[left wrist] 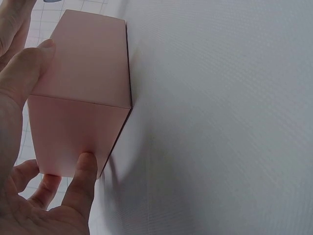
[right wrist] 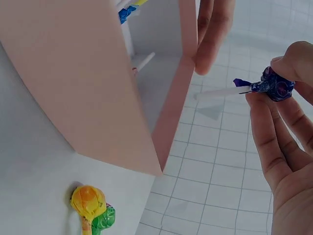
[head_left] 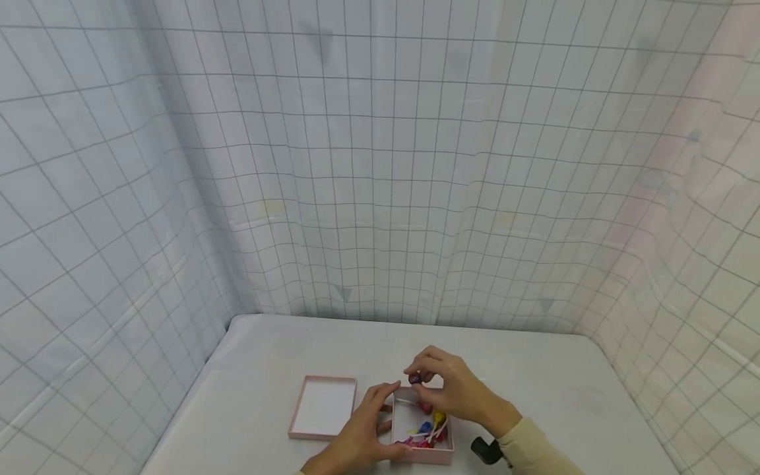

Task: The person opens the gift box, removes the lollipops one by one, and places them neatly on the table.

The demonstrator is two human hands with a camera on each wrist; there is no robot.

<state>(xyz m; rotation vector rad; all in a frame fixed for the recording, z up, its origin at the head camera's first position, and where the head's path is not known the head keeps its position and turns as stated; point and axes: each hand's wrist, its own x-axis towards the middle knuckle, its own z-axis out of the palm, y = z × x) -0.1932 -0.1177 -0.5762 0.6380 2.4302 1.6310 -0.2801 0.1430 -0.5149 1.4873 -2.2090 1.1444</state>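
Observation:
My right hand point(head_left: 460, 390) pinches a purple-wrapped lollipop point(right wrist: 279, 85) by its wrapped head, above the far end of an open pink box point(head_left: 430, 456). Its white stick points toward the box in the right wrist view. My left hand point(head_left: 363, 429) grips the box from the left, thumb on the near side point(left wrist: 80, 58) and fingers along the left wall and far corner. Inside the box lie several lollipops in coloured wrappers, among them a yellow one point(head_left: 438, 418) and a blue one point(head_left: 425, 427).
Left of the box lies its shallow pink-edged lid point(head_left: 324, 406), white inside facing up. A yellow lollipop point(right wrist: 88, 201) and a green one point(right wrist: 104, 218) rest on the white table beside the box. Gridded white curtains point(head_left: 380, 165) enclose the table.

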